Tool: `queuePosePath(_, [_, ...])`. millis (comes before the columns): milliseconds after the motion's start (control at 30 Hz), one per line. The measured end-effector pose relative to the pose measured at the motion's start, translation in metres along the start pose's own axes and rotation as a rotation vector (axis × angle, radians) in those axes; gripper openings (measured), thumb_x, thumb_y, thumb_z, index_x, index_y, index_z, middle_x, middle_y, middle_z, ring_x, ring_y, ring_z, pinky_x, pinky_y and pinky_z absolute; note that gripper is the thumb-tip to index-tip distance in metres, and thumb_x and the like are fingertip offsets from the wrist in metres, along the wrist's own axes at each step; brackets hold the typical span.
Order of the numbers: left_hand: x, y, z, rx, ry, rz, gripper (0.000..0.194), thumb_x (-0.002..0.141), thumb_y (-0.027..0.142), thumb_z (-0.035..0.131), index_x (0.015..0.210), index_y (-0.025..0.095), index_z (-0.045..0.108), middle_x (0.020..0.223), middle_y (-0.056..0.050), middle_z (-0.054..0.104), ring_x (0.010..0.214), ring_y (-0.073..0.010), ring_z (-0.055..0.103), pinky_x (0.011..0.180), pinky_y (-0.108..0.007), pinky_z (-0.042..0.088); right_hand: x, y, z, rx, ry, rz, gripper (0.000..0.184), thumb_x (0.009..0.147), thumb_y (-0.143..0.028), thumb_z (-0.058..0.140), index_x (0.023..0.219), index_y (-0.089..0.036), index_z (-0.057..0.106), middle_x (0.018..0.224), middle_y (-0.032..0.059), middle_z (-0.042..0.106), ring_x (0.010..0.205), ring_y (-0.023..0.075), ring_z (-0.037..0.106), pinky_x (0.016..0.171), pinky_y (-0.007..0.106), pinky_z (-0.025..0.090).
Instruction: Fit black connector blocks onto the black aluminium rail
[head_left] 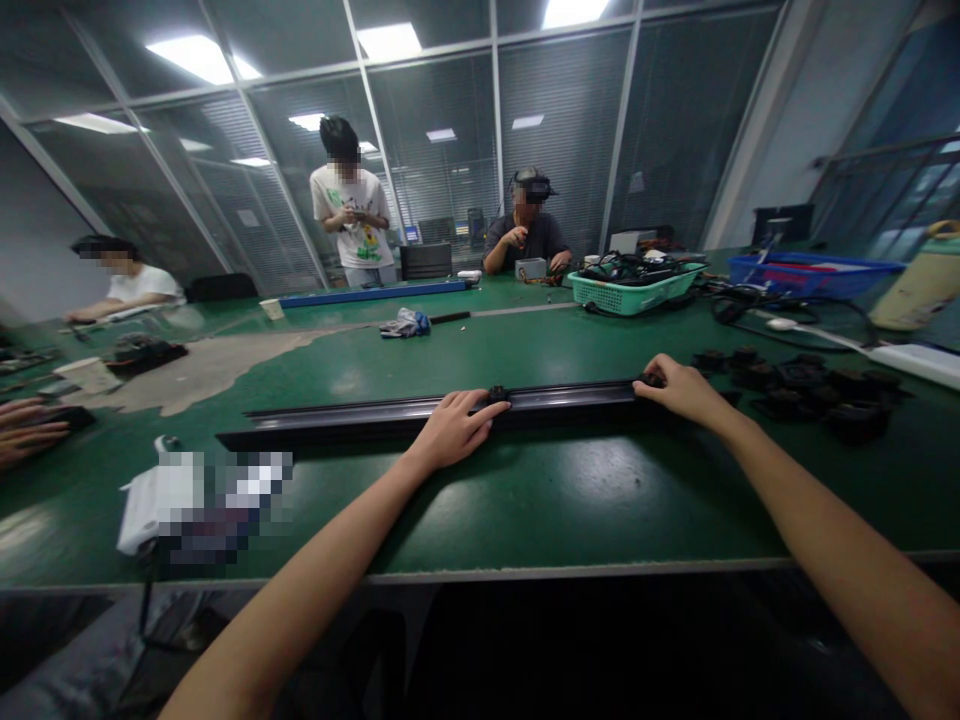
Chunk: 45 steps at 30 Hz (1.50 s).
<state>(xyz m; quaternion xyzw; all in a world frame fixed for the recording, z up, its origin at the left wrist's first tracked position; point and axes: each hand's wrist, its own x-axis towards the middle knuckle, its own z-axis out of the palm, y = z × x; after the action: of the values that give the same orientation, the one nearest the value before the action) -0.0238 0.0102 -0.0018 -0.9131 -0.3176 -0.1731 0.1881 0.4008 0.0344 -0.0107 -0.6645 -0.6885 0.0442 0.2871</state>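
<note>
Long black metal rail (360, 415) flat on green laminate surface (525, 520), parallel to near edge. L grip (457, 430) and R grip (675, 390) well apart, fingers curled over small black blocks (496, 395) on rail, apparently for even bracing; actual pinch unconfirmed.

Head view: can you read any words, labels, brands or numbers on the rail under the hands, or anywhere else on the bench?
Nothing can be read. The black rail shows no legible marking, the white packet on the bench is pixelated, and the print on the standing person's shirt is too small to read.
</note>
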Motion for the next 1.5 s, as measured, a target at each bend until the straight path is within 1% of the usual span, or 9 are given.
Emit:
queuePosePath(267, [0.0, -0.001, 0.002, 0.01, -0.006, 0.003, 0.046, 0.1, 0.029, 0.039, 0.145, 0.029, 0.046, 0.136, -0.012, 0.05, 0.122, -0.0259, 0.05, 0.103, -0.044, 0.042, 0.0, 0.005, -0.001, -0.081, 0.005, 0.022, 0.033, 0.076, -0.054, 0.055, 0.088, -0.024, 0.046, 0.086, 0.0077, 0.065, 0.079, 0.0253, 0.062, 0.071, 0.035, 0.044])
queuePosePath(433, [0.0, -0.001, 0.001, 0.004, -0.001, 0.002, 0.045, 0.1, 0.03, 0.039, 0.144, 0.029, 0.047, 0.135, -0.012, 0.051, 0.121, -0.0257, 0.05, 0.103, -0.044, 0.042, 0.001, 0.007, -0.001, -0.091, 0.017, 0.049, 0.033, 0.075, -0.054, 0.056, 0.087, -0.024, 0.047, 0.085, 0.0079, 0.066, 0.079, 0.0258, 0.062, 0.071, 0.035, 0.044])
queuePosePath(600, [0.0, 0.0, 0.001, 0.003, -0.005, 0.002, 0.045, 0.1, 0.029, 0.039, 0.144, 0.029, 0.047, 0.135, -0.012, 0.051, 0.121, -0.0256, 0.05, 0.103, -0.044, 0.042, 0.002, 0.012, -0.002, -0.09, 0.03, 0.084, 0.036, 0.072, -0.056, 0.059, 0.087, -0.024, 0.05, 0.086, 0.0085, 0.067, 0.08, 0.0267, 0.062, 0.07, 0.035, 0.045])
queuePosePath(733, [0.0, -0.001, 0.002, 0.007, 0.001, 0.006, 0.046, 0.1, 0.03, 0.039, 0.145, 0.029, 0.046, 0.135, -0.012, 0.051, 0.122, -0.0256, 0.05, 0.103, -0.044, 0.041, 0.002, 0.014, -0.003, -0.101, 0.016, 0.102, 0.039, 0.073, -0.057, 0.058, 0.09, -0.023, 0.051, 0.09, 0.0097, 0.067, 0.082, 0.0275, 0.063, 0.071, 0.036, 0.045])
queuePosePath(867, [0.0, -0.001, 0.001, 0.014, -0.005, 0.006, 0.045, 0.1, 0.03, 0.039, 0.144, 0.028, 0.047, 0.136, -0.012, 0.05, 0.122, -0.0257, 0.05, 0.103, -0.043, 0.041, 0.002, 0.015, -0.005, -0.17, 0.015, 0.119, 0.041, 0.074, -0.059, 0.057, 0.091, -0.022, 0.052, 0.091, 0.0114, 0.067, 0.082, 0.0285, 0.062, 0.071, 0.037, 0.044])
queuePosePath(1100, [0.001, 0.0, 0.0, 0.011, -0.009, -0.001, 0.046, 0.1, 0.029, 0.039, 0.145, 0.029, 0.046, 0.135, -0.011, 0.051, 0.122, -0.0254, 0.05, 0.103, -0.044, 0.041, 0.002, 0.016, -0.009, -0.261, -0.002, 0.122, 0.04, 0.077, -0.058, 0.053, 0.091, -0.021, 0.054, 0.093, 0.0131, 0.068, 0.085, 0.0294, 0.062, 0.073, 0.038, 0.044])
queuePosePath(1333, [0.001, 0.0, 0.0, 0.005, -0.013, -0.004, 0.046, 0.099, 0.029, 0.039, 0.144, 0.029, 0.046, 0.136, -0.011, 0.05, 0.122, -0.0254, 0.05, 0.104, -0.044, 0.041, 0.005, 0.021, -0.011, -0.367, 0.004, 0.135, 0.042, 0.08, -0.058, 0.049, 0.094, -0.019, 0.056, 0.095, 0.0145, 0.069, 0.095, 0.0325, 0.063, 0.084, 0.044, 0.04])
queuePosePath(1500, [0.001, 0.0, 0.0, 0.007, -0.014, -0.005, 0.045, 0.099, 0.029, 0.039, 0.144, 0.029, 0.047, 0.136, -0.011, 0.051, 0.121, -0.0252, 0.05, 0.104, -0.044, 0.041, 0.003, 0.023, -0.011, -0.419, -0.006, 0.169, 0.047, 0.081, -0.059, 0.048, 0.1, -0.017, 0.056, 0.098, 0.017, 0.069, 0.095, 0.0334, 0.063, 0.083, 0.044, 0.039])
